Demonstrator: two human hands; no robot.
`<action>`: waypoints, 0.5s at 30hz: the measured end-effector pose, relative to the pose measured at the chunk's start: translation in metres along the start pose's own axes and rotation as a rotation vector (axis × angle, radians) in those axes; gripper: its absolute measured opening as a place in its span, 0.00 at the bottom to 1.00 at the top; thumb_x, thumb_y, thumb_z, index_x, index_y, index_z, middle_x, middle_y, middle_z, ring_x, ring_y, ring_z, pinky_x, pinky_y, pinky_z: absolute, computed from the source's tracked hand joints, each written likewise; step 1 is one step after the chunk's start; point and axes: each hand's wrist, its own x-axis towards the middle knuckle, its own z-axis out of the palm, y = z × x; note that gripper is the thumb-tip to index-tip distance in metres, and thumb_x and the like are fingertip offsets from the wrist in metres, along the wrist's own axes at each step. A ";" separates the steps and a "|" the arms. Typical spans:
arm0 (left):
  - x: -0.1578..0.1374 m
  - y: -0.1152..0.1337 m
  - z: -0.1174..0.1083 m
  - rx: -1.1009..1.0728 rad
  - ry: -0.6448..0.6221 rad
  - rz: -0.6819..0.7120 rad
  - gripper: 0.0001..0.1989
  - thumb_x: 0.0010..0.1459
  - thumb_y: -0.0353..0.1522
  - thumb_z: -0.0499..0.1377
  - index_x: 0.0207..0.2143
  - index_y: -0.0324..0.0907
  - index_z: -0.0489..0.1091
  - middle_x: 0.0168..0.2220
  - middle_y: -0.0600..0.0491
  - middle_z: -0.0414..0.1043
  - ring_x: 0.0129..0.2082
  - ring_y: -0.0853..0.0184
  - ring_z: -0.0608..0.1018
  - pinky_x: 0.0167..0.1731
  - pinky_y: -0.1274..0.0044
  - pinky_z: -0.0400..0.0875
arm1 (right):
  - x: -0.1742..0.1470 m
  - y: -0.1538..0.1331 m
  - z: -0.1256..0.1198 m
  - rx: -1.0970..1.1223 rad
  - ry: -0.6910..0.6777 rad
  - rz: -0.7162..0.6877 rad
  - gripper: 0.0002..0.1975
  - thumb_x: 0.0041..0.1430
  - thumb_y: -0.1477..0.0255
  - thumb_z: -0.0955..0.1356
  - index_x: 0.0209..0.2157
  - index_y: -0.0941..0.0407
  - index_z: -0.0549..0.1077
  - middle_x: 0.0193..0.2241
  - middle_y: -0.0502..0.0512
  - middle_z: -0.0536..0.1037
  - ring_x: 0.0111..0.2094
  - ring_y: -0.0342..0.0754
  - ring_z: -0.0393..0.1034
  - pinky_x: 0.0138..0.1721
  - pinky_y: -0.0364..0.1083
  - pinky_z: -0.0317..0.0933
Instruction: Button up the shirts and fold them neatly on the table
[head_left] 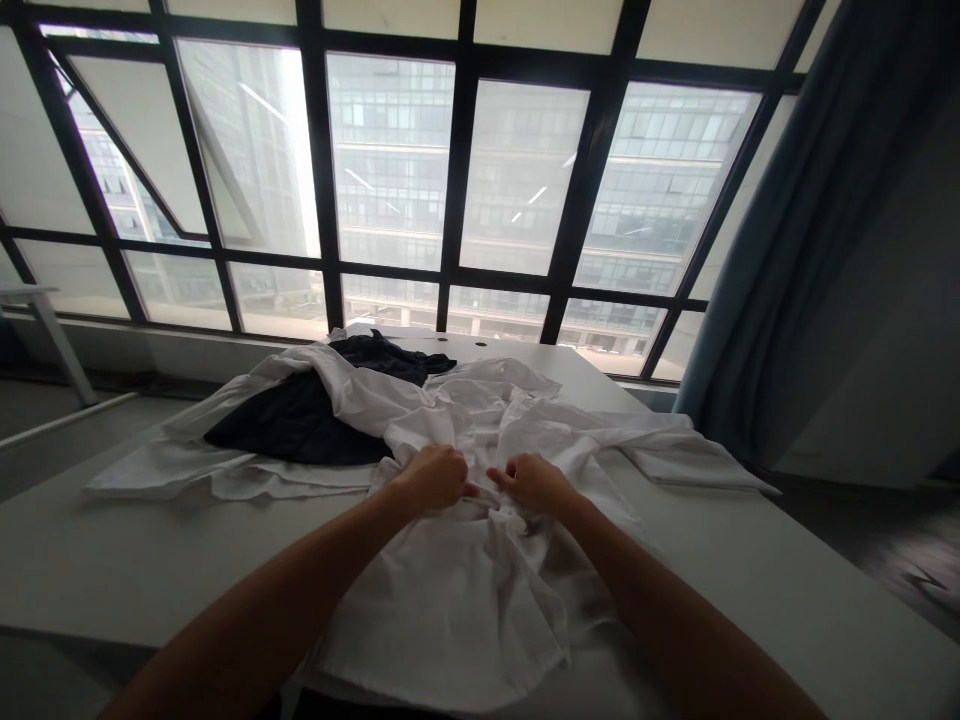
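A white long-sleeved shirt (450, 600) lies spread over the table, its lower end toward me and its collar end toward the window. Wrinkles gather around its middle. There my left hand (436, 478) is closed on the fabric near the front opening. A short gap to the right, my right hand (534, 484) is also closed on the shirt, thumb toward the left hand. One sleeve stretches out to the right; the other side of the cloth runs up left over a dark garment (300, 420). The fingertips of both hands are partly hidden in the folds.
More white clothing (165, 470) lies under the dark garment at the left. Folded white cloth (697, 465) sits at the table's (810, 600) right edge. Behind stand large windows with black frames (457, 170), and a blue-grey curtain (780, 230) hangs at the right.
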 end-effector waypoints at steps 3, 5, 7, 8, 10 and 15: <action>0.000 0.003 0.002 -0.033 -0.020 -0.172 0.23 0.64 0.43 0.49 0.32 0.36 0.77 0.34 0.38 0.76 0.36 0.54 0.78 0.37 0.68 0.68 | 0.006 -0.002 0.007 -0.069 0.034 0.027 0.24 0.54 0.50 0.65 0.23 0.56 0.77 0.25 0.60 0.79 0.27 0.49 0.72 0.26 0.42 0.54; 0.001 0.005 0.005 -0.067 -0.002 -0.229 0.19 0.62 0.40 0.52 0.34 0.37 0.77 0.36 0.39 0.76 0.37 0.54 0.79 0.38 0.69 0.69 | 0.010 -0.003 0.011 -0.082 0.046 0.030 0.20 0.53 0.54 0.67 0.25 0.57 0.77 0.26 0.61 0.79 0.28 0.49 0.73 0.26 0.42 0.55; 0.003 0.006 0.010 -0.110 0.022 -0.263 0.14 0.59 0.39 0.56 0.35 0.37 0.76 0.37 0.40 0.77 0.38 0.54 0.79 0.39 0.69 0.69 | 0.013 -0.003 0.014 -0.089 0.065 0.046 0.15 0.54 0.60 0.67 0.26 0.57 0.77 0.27 0.62 0.79 0.30 0.50 0.74 0.27 0.42 0.56; 0.004 0.007 0.012 -0.127 0.029 -0.280 0.13 0.58 0.38 0.58 0.35 0.38 0.76 0.38 0.41 0.77 0.39 0.54 0.79 0.39 0.69 0.70 | 0.014 -0.003 0.015 -0.088 0.074 0.058 0.13 0.54 0.63 0.66 0.26 0.58 0.77 0.27 0.63 0.80 0.31 0.51 0.74 0.27 0.42 0.57; 0.007 0.008 0.015 -0.138 0.031 -0.317 0.13 0.57 0.38 0.58 0.35 0.38 0.76 0.38 0.41 0.77 0.40 0.54 0.79 0.39 0.69 0.70 | 0.015 -0.001 0.015 -0.072 0.090 0.074 0.10 0.53 0.68 0.66 0.27 0.58 0.77 0.29 0.64 0.80 0.32 0.52 0.75 0.28 0.43 0.58; 0.013 0.009 0.020 -0.145 0.047 -0.348 0.13 0.58 0.36 0.56 0.36 0.38 0.76 0.38 0.41 0.77 0.40 0.54 0.79 0.40 0.69 0.70 | 0.016 0.002 0.007 0.056 0.147 0.094 0.09 0.50 0.72 0.66 0.24 0.59 0.77 0.26 0.62 0.80 0.30 0.50 0.75 0.29 0.42 0.59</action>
